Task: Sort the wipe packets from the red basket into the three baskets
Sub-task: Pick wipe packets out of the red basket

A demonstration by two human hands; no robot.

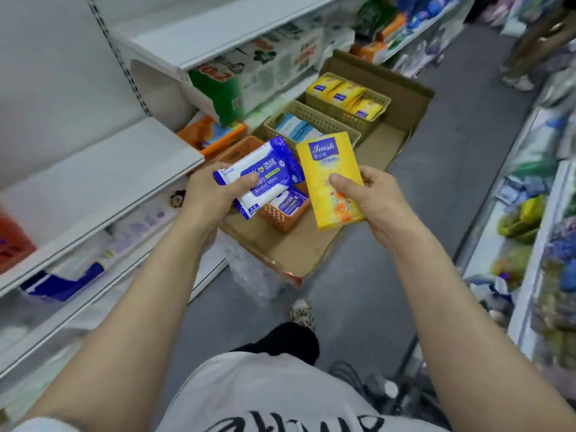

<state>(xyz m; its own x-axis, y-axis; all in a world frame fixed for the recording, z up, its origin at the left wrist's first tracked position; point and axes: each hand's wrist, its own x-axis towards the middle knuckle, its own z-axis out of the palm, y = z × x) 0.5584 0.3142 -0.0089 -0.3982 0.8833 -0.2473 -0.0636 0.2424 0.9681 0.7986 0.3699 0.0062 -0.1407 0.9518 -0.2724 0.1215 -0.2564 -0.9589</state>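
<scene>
Already the far basket (378,112) at 1 o'clock has yellow packets, while the left hand (207,194) holds a blue packet (265,174) and the right hand (371,198) a yellow packet (333,182), both not yet placed.

We read "Alcohol Wipes" in white, beside Chinese characters and a percent sign, on the blue and white packet (260,176). We read "Inush" on the purple label of the yellow packet (333,179). Black lettering on the white shirt (280,397) is unreadable.
</scene>
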